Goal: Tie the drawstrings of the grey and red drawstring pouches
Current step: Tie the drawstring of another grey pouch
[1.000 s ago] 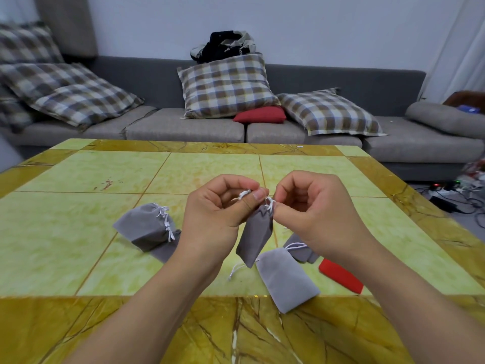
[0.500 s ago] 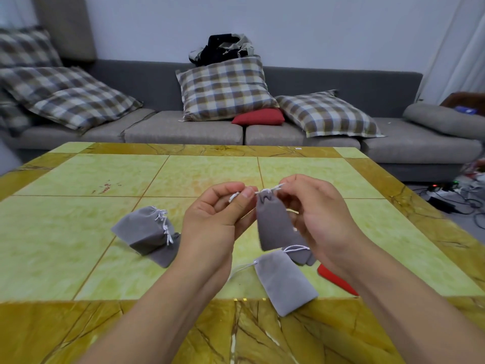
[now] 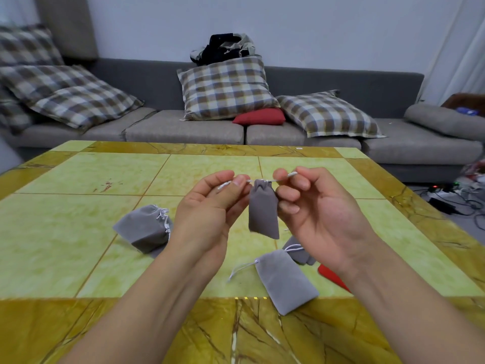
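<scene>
Grey pouches with white drawstrings are showing against a counter tiled in pale green with a mottled yellow-brown border, a red pouch is peeking out, and brown-and-white checked cushions are sitting on the grey sofa.

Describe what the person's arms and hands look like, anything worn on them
Both forearms are bare as far as the frame shows: no sleeves in view. The left hand and right hand wear no gloves, and no rings, watch or bracelet show on the visible sides. The fingernails look short and unpainted.
</scene>
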Motion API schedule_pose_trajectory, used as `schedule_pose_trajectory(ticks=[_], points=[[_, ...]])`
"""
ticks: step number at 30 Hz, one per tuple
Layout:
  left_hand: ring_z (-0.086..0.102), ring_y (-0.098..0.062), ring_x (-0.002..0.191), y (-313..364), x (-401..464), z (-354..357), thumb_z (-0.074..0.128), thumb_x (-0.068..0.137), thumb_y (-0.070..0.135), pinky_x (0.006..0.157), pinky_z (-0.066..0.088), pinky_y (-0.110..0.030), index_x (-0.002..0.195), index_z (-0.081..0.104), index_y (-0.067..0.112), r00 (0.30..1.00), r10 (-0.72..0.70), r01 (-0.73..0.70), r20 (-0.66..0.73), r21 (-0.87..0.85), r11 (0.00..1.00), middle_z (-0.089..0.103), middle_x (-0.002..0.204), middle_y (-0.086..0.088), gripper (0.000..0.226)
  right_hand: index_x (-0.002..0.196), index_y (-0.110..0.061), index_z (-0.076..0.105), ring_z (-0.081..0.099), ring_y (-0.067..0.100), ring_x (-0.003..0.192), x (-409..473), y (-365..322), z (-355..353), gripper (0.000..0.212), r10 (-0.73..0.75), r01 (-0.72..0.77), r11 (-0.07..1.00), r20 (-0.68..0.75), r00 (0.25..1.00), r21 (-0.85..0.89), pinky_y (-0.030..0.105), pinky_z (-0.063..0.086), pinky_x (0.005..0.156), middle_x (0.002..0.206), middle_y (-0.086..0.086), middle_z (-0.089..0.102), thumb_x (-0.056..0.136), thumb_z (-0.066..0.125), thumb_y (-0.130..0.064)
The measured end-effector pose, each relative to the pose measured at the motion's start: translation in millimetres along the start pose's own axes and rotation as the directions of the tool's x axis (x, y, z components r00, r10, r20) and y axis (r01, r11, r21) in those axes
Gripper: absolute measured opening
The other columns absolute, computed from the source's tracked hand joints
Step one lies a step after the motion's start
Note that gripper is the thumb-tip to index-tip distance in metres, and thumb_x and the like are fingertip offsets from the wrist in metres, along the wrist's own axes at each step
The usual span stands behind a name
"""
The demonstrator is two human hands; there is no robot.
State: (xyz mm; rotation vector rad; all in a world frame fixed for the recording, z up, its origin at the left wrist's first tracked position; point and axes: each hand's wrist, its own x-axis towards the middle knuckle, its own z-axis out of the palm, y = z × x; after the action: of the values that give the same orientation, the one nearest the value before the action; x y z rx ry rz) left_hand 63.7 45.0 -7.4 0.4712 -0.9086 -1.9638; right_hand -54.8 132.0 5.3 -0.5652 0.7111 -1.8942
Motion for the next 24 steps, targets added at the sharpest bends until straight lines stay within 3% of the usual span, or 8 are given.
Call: schedule_pose_trajectory(ticks=[4, 7, 10, 14, 17, 19, 21, 24], points=[[0.07, -0.015, 0.068, 1, 0, -5, 0.068, 0.079, -0.001, 0.068, 0.059, -0.021, 0.087, 0.063, 0.01, 0.998, 0.038, -0.044, 0.058, 0.117, 0.992, 0.074, 0.076, -0.007, 0.015, 0.067, -0.015, 0.035, 0.033, 0.009, 0.044, 1, -2, 0, 0.031, -0.054, 0.045, 0.98, -0.044, 0.998, -0.192, 0.02, 0.033, 0.041, 0.066, 0.001, 0.048, 0.096, 0.046, -0.014], [0.07, -0.018, 0.07, 5, 0, -9, 0.074, 0.074, 0.005, 0.071, 0.058, -0.025, 0.083, 0.069, 0.011, 0.972, 0.104, -0.181, 0.212, 0.389, 0.903, 0.072, 0.076, -0.011, 0.012, 0.067, -0.014, 0.039, 0.033, 0.014, 0.048, -2, -3, -4, 0.033, -0.145, 0.114, 0.911, -0.048, 0.988, -0.397, 0.023, 0.037, 0.043, 0.061, 0.004, 0.042, 0.098, 0.052, -0.015], [0.071, -0.017, 0.072, 7, 0, -13, 0.073, 0.079, 0.003, 0.071, 0.059, -0.026, 0.091, 0.072, 0.01, 0.957, 0.071, -0.208, 0.282, 0.493, 0.845, 0.073, 0.078, -0.009, 0.014, 0.074, -0.011, 0.047, 0.036, 0.016, 0.052, -4, -4, -9, 0.023, -0.164, 0.129, 0.872, -0.033, 0.986, -0.472, 0.025, 0.04, 0.046, 0.061, 0.004, 0.042, 0.094, 0.058, -0.012], [0.066, -0.015, 0.066, 5, 3, -19, 0.067, 0.088, 0.002, 0.062, 0.057, -0.024, 0.098, 0.072, 0.008, 0.927, 0.016, -0.299, 0.374, 0.714, 0.633, 0.069, 0.074, -0.009, 0.013, 0.083, -0.01, 0.057, 0.035, 0.017, 0.053, -2, -5, -15, 0.011, -0.133, 0.103, 0.821, -0.011, 0.991, -0.562, 0.025, 0.039, 0.048, 0.06, 0.004, 0.041, 0.092, 0.061, -0.006], [0.06, -0.011, 0.057, 5, 6, -24, 0.065, 0.091, 0.01, 0.057, 0.053, -0.023, 0.091, 0.072, 0.011, 0.903, -0.073, -0.336, 0.422, 0.803, 0.492, 0.063, 0.066, 0.0, 0.007, 0.093, -0.009, 0.063, 0.042, 0.017, 0.052, -2, -5, -21, 0.01, -0.135, 0.119, 0.729, 0.029, 0.99, -0.674, 0.028, 0.043, 0.054, 0.058, 0.004, 0.045, 0.091, 0.061, 0.0], [0.058, -0.011, 0.053, 4, 6, -26, 0.064, 0.092, 0.015, 0.054, 0.051, -0.022, 0.084, 0.07, 0.013, 0.897, -0.075, -0.37, 0.435, 0.833, 0.411, 0.061, 0.065, 0.002, 0.01, 0.099, -0.009, 0.066, 0.046, 0.016, 0.051, -1, -7, -24, 0.014, -0.164, 0.147, 0.622, 0.055, 0.985, -0.77, 0.028, 0.045, 0.056, 0.059, 0.004, 0.049, 0.09, 0.062, 0.001], [0.059, -0.012, 0.052, 4, 8, -27, 0.059, 0.096, 0.019, 0.053, 0.048, -0.021, 0.082, 0.067, 0.015, 0.898, -0.064, -0.391, 0.435, 0.858, 0.334, 0.061, 0.064, 0.004, 0.017, 0.101, -0.012, 0.069, 0.049, 0.015, 0.051, 1, -10, -28, 0.017, -0.179, 0.175, 0.392, 0.111, 0.977, -0.903, 0.03, 0.048, 0.057, 0.061, 0.004, 0.053, 0.088, 0.066, -0.001], [0.052, -0.014, 0.053, 4, 9, -27, 0.048, 0.101, 0.023, 0.054, 0.045, -0.022, 0.079, 0.061, 0.016, 0.915, -0.119, -0.315, 0.385, 0.867, 0.386, 0.055, 0.058, 0.009, 0.026, 0.094, -0.017, 0.074, 0.049, 0.014, 0.054, 2, -9, -35, 0.008, -0.131, 0.204, 0.174, 0.182, 0.975, -0.963, 0.042, 0.051, 0.059, 0.059, 0.003, 0.054, 0.087, 0.074, -0.014]])
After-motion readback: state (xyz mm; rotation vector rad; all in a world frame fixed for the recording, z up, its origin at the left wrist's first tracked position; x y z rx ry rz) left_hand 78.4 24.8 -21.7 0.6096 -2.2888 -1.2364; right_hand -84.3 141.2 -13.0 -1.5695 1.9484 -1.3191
